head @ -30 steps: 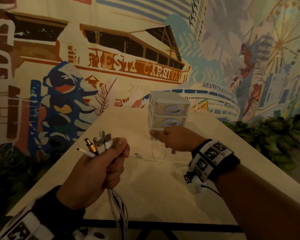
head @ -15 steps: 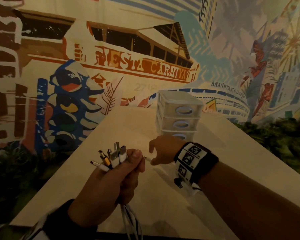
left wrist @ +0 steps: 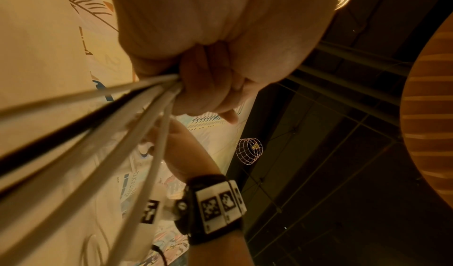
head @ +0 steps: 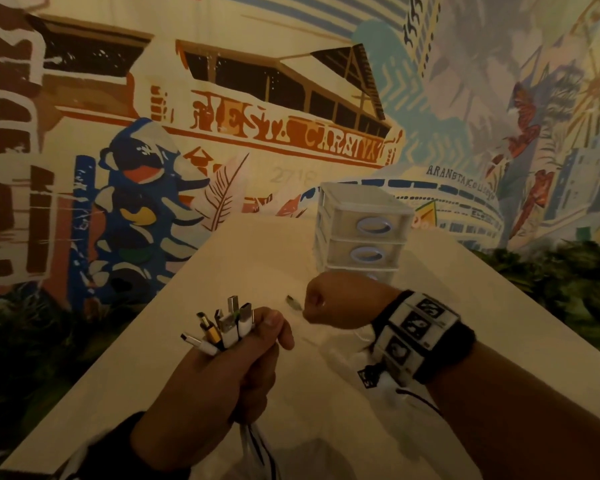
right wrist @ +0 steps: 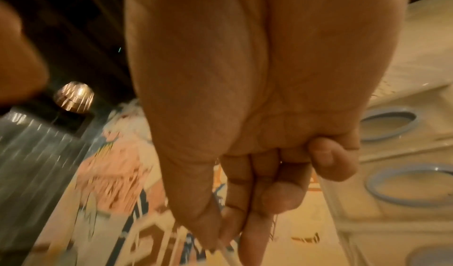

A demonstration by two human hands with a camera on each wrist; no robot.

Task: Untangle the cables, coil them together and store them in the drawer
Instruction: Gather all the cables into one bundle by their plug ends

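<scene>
My left hand (head: 229,372) grips a bundle of cables (left wrist: 137,103) in a fist above the table; several plug ends (head: 226,325) stick up out of it and the cords (head: 257,452) hang down below. My right hand (head: 333,301) is beside it, a little further back, pinching a thin white cable (right wrist: 226,250) between thumb and fingers, with its connector tip (head: 293,302) poking out to the left. Behind the right hand stands a small translucent drawer unit (head: 361,233) with blue oval handles, its drawers closed.
The pale table (head: 194,344) runs away from me to a painted mural wall (head: 222,133). Green foliage (head: 561,278) lies beyond the table's right edge. The right wrist carries a marker band (head: 420,334).
My right hand has drawn its white cable up off the table and come closer to the left hand. The head view has shifted, so the drawer unit appears higher.
</scene>
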